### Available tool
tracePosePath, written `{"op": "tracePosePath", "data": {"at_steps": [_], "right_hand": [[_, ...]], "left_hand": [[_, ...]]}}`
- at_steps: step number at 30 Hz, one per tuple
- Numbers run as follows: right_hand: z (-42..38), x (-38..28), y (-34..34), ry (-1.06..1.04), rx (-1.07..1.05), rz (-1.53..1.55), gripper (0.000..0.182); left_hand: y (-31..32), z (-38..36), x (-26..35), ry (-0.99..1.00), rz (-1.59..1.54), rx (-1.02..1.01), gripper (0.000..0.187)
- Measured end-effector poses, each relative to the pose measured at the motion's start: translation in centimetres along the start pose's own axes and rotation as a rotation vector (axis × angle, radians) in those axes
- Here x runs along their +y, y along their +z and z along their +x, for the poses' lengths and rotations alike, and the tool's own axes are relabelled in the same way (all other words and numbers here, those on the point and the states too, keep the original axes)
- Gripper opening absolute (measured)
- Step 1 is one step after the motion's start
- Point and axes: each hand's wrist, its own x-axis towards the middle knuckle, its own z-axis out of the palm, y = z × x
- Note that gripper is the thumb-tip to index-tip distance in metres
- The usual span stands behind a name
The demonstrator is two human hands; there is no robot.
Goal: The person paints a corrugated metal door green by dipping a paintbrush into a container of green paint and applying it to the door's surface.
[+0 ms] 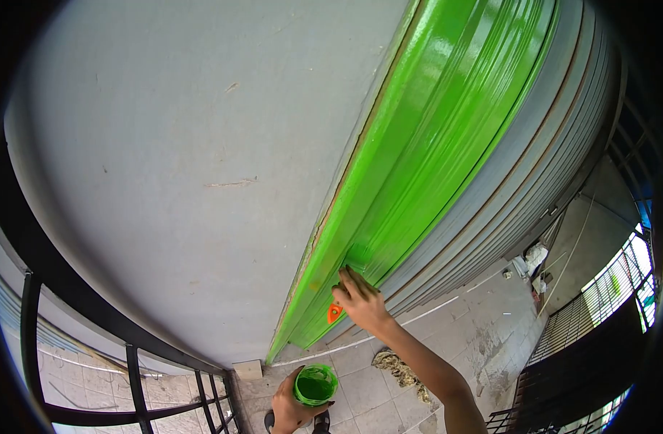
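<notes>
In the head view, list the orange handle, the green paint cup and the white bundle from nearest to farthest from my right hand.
1. Orange handle: in your right hand, its end showing below the fingers.
2. Green paint cup: lower, held in your left hand.
3. White bundle: away on the far right.

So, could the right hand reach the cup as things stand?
Likely yes: the left hand holds the cup with its mouth uncovered, and nothing visible blocks the way from the right hand, though that one holds a brush.
</notes>
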Motion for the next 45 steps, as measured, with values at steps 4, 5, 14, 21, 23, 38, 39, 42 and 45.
{"op": "tracePosePath", "data": {"at_steps": [4,5,14,21,23,38,39,42,45], "right_hand": [[-2.9,-1.1,2.3,0.001,-0.149,0.128,0.015],[-2.0,-0.6,1.8,0.022,-0.109,0.118,0.015],[7.0,3.6,-7.4,0.085,0.243,-0.059,0.013],[-1.0,0.5,0.7,-0.048,-0.019,-0.015,0.015],[-3.2,-0.8,1.7,-0.04,-0.134,0.091,0.015],[-2.3,1.5,-1.9,0.062,0.096,-0.09,0.019],[-4.4,0.5,-0.2,0.06,0.039,-0.056,0.019],[-8.8,-2.2,2.7,0.068,-0.146,0.083,0.017],[-9.3,-2.3,2.3,0.101,-0.278,0.218,0.014]], "left_hand": [[-0.4,0.1,-0.2,-0.04,0.031,-0.036,0.089],[-0.4,0.2,0.0,-0.039,0.016,-0.024,0.089],[-0.4,0.4,-0.3,-0.017,0.004,-0.032,0.088],[0.1,-0.3,-1.3,-0.003,0.027,-0.05,0.088],[0.0,-0.5,-1.6,0.008,0.021,-0.06,0.089],[0.0,-0.5,-0.8,0.014,-0.005,-0.084,0.093],[0.1,-0.6,-0.8,0.004,-0.014,-0.089,0.093],[0.0,-0.6,-0.6,0.012,0.015,-0.097,0.092],[-0.2,-0.7,-0.5,-0.022,0.015,-0.092,0.091]]}}
